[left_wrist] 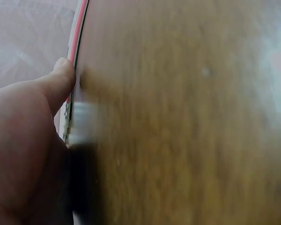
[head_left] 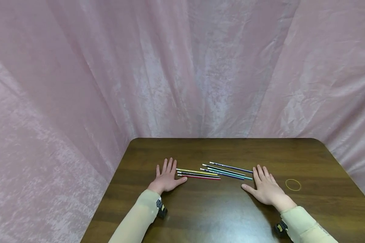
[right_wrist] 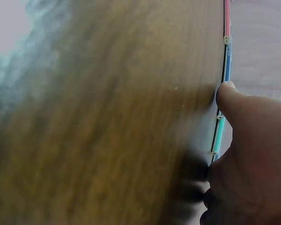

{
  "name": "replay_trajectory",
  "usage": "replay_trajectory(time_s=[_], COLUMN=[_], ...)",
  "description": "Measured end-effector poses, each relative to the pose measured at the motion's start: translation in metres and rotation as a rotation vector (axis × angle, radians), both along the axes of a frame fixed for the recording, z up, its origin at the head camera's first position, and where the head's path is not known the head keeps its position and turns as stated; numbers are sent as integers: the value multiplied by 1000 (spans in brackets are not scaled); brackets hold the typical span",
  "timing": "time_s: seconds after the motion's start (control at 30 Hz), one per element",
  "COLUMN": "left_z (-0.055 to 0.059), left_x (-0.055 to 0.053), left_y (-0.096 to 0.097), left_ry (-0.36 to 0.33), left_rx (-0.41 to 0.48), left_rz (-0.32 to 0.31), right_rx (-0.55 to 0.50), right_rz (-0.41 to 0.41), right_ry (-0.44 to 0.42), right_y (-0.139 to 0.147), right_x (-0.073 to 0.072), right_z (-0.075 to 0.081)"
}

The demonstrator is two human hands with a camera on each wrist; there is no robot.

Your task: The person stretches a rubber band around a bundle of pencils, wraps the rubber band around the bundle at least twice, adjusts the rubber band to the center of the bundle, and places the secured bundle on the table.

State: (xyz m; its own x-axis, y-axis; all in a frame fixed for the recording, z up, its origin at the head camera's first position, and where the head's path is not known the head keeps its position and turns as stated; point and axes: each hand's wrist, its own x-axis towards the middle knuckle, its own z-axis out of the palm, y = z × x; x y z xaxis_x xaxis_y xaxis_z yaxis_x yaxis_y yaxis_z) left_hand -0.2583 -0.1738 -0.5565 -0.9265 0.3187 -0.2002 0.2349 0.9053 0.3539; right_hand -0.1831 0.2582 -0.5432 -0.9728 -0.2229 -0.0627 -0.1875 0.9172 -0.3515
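Several pencils lie loosely side by side on the wooden table (head_left: 207, 209) between the two hands. A yellow pencil (head_left: 197, 172) and a red pencil (head_left: 200, 177) are at the left, their white ends near my left hand (head_left: 167, 179), which rests palm down with fingers spread. To the right are a teal pencil (head_left: 231, 173) and a dark blue pencil (head_left: 231, 167). My right hand (head_left: 266, 189) lies flat by their right ends, thumb out to the side. A yellow rubber band (head_left: 293, 185) lies to the right of that hand. Neither hand grips anything.
A pink velvety curtain (head_left: 200, 67) hangs behind the table and along its sides. Dark wrist devices sit at both sleeve cuffs, the left device (head_left: 162, 208) and the right device (head_left: 281, 227). Light reflects off the tabletop near the front.
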Motion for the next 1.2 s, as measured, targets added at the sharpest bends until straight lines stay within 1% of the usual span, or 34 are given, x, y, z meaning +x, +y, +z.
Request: replay_trajectory(time_s=[0.03, 0.07, 0.13, 0.17, 0.23, 0.27, 0.33, 0.47, 0.67, 0.83, 0.87, 0.9, 1.0, 1.1, 1.2], left_z=[-6, -6, -11, -11, -16, -14, -19, -21, -15, -19, -18, -19, -19, -16, -5], left_x=[-3, -4, -7, -8, -12, -11, -14, -17, -13, -15, -15, -16, -16, -13, -7], left_y=[0, 2, 4, 7, 11, 14, 17, 24, 34, 41, 43, 44, 50, 56, 61], left_ry=[7, 7, 11, 8, 10, 7, 5, 11, 9, 12, 11, 12, 19, 15, 7], left_rx=[15, 1, 7, -5, -12, -27, -43, -55, -43, -47, -48, -46, -52, -44, -48], left_rz=[1, 5, 2, 1, -9, -14, -23, -37, -46, -52, -48, -47, -49, -59, -73], right_rx=[-3, -3, -4, -2, 3, 3, 1, -4, 4, 1, 0, -2, 0, 7, 15], right_rz=[2, 3, 4, 4, 9, 12, 18, 22, 34, 36, 34, 32, 26, 19, 15], right_ry=[1, 4, 11, 15, 22, 24, 21, 21, 35, 40, 42, 44, 54, 61, 66], right_y=[-1, -1, -2, -3, -5, -6, -8, -13, -18, -21, -22, -22, -22, -22, -22], right_x=[0, -1, -1, -1, -2, -2, -3, -4, -4, -4, -4, -4, -3, 1, 5], right_z=[0, -1, -2, -3, -3, -3, -3, -1, -1, -2, -2, -2, -1, -1, -2])
